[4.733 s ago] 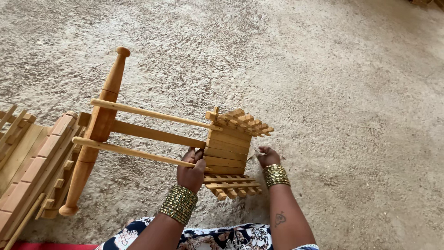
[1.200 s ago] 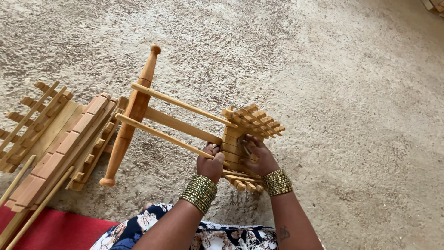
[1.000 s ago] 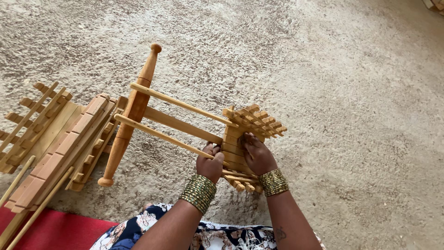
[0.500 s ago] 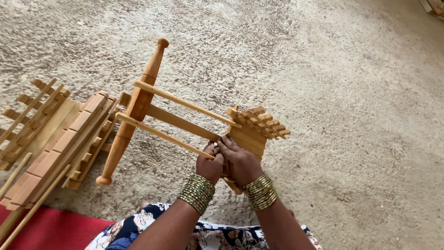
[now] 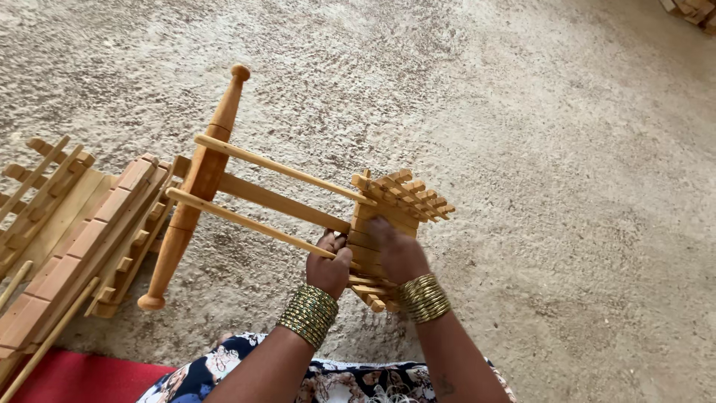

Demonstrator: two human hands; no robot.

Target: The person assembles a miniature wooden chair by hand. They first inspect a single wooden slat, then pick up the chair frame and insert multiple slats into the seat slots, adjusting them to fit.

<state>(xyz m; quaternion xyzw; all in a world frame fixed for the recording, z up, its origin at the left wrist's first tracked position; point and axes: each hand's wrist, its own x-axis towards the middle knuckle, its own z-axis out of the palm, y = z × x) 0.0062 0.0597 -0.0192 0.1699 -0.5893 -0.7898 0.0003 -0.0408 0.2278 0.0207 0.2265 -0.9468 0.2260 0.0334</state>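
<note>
Rough sandy floor (image 5: pixel 567 164) carries a wooden frame (image 5: pixel 298 213) lying on its side, where the left hand (image 5: pixel 328 265) curls its fingers around the nearer thin rod and the right hand (image 5: pixel 399 250) presses on the slatted end block, fingers hidden; stacked slatted pieces (image 5: pixel 71 239) lie left of the frame

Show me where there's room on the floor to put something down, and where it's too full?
The widest bare floor lies right of the slatted wooden block that the left hand and right hand hold. Floor is also bare beyond the turned post, toward the top. It is crowded on the left, where the stacked wooden frames lie beside the post.
</note>
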